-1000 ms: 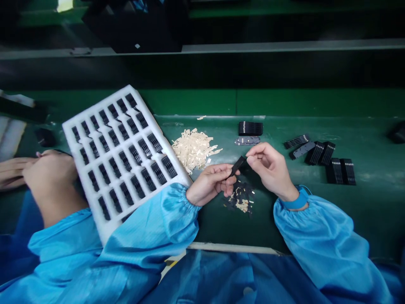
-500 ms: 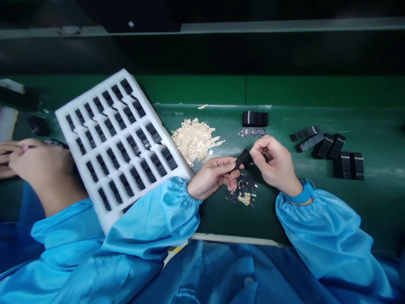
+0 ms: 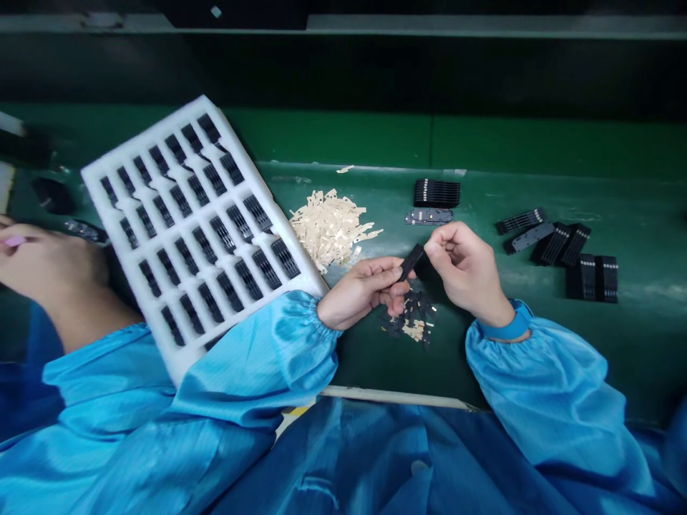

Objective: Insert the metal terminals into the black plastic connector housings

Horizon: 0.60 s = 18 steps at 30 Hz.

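Note:
Between thumb and fingers, my left hand (image 3: 370, 285) grips a small black rectangular block (image 3: 411, 262), tilted with its far end up to the right. My right hand (image 3: 462, 266) is pinched at that far end; what its fingertips hold, if anything, is hidden. Below the block lies a small pile of black and cream bits (image 3: 416, 318). Behind my left hand spreads a heap of cream-coloured flat pieces (image 3: 333, 227). Just beyond my right hand are a flat dark plate with small fittings (image 3: 428, 216) and a stack of black slotted parts (image 3: 437, 193).
A white foam tray (image 3: 185, 261) filled with rows of black parts slants at the left, partly under my left sleeve. More black stacks (image 3: 590, 277) lie to the right on the green table (image 3: 537, 343). A co-worker's hand (image 3: 59, 265) is at the far left.
The whole view has shifted slightly, with the tray and table appearing higher. Both my hands stay at the black block, nearly unmoved. The co-worker's hand has moved left in view.

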Each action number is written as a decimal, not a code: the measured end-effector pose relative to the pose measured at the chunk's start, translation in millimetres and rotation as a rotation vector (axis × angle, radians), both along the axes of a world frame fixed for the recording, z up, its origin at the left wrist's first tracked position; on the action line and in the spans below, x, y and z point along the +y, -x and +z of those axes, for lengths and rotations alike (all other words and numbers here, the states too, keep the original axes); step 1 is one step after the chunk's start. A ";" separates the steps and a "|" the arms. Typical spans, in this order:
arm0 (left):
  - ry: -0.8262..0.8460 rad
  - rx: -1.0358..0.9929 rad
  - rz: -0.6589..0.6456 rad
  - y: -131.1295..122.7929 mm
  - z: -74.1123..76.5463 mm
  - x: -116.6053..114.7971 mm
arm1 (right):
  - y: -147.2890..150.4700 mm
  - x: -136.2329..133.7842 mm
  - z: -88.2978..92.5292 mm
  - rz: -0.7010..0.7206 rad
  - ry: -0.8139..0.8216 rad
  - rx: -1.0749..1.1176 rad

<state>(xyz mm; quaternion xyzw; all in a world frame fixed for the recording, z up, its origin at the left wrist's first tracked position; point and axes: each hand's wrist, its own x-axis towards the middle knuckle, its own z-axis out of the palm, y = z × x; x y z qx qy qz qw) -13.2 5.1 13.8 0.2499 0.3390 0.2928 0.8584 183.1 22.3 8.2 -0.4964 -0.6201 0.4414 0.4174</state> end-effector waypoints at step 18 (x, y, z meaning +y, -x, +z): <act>-0.044 0.001 0.023 -1.1 -1.5 -1.2 | 10.8 -7.2 6.9 0.016 0.214 0.202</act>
